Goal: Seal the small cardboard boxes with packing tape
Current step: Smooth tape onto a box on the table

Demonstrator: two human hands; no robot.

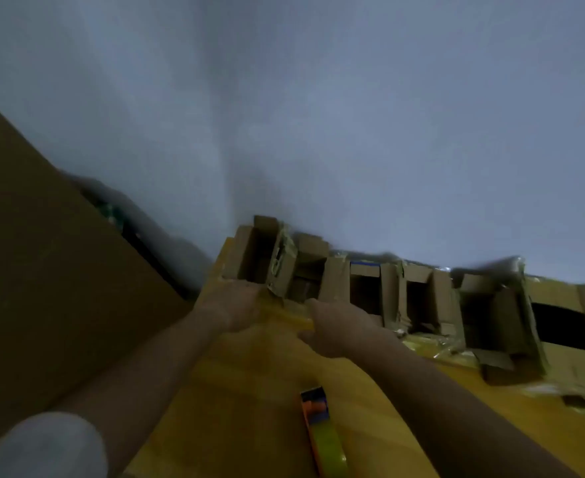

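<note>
Several small open cardboard boxes [370,284] stand in a row along the wall on a yellow table [256,391]. My left hand [229,305] reaches to the front edge of the leftmost box [249,257]; its fingers are blurred. My right hand [339,326] is stretched toward the second box [310,267], forefinger forward. A pale glossy strip [289,317] runs between the two hands; the blur hides whether either hand grips it. A tape dispenser [322,432] with an orange body and a yellowish roll lies on the table near me, untouched.
A large brown cardboard sheet [42,270] leans at the left, beside the table. A larger open carton [560,326] sits at the right end of the row. Crumpled tape and cardboard scraps [491,363] lie in front of the right boxes. A pale wall rises behind.
</note>
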